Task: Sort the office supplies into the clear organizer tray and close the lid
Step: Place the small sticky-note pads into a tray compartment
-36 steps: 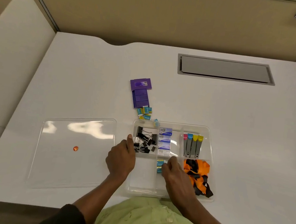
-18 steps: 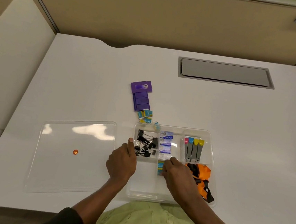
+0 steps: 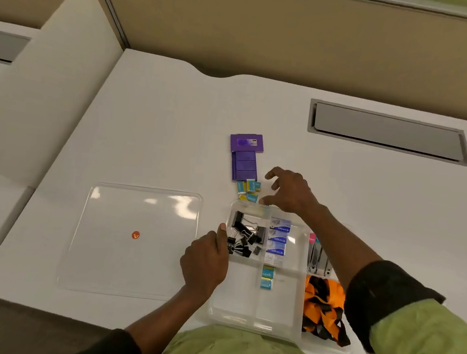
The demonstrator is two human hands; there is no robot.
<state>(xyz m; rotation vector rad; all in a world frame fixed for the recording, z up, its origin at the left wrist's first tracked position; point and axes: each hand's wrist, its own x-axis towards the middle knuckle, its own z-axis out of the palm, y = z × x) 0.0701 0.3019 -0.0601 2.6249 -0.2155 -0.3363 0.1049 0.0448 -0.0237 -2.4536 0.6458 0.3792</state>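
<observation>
— Can you read anything on the purple box?
— There is a pale label with print on its lid, but it is too blurred to read.
— And the blue-and-white boxes in the tray?
— Each has a dark band with white lettering; no word comes out clearly.
— The small teal packets?
— Print too small to read.

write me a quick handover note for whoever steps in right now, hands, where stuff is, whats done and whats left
Left hand: resting on the organizer tray's left edge, thumb on the rim.
Right hand: open, empty, reaching over the tray's far rim toward the small blue-yellow boxes on the table.
Done: binder clips, blue-white boxes, the colour-tipped tools, orange lanyard and two small boxes are in compartments.
Left: the remaining small boxes, the purple boxes, then fit the lid, lying flat left of the tray.
</observation>
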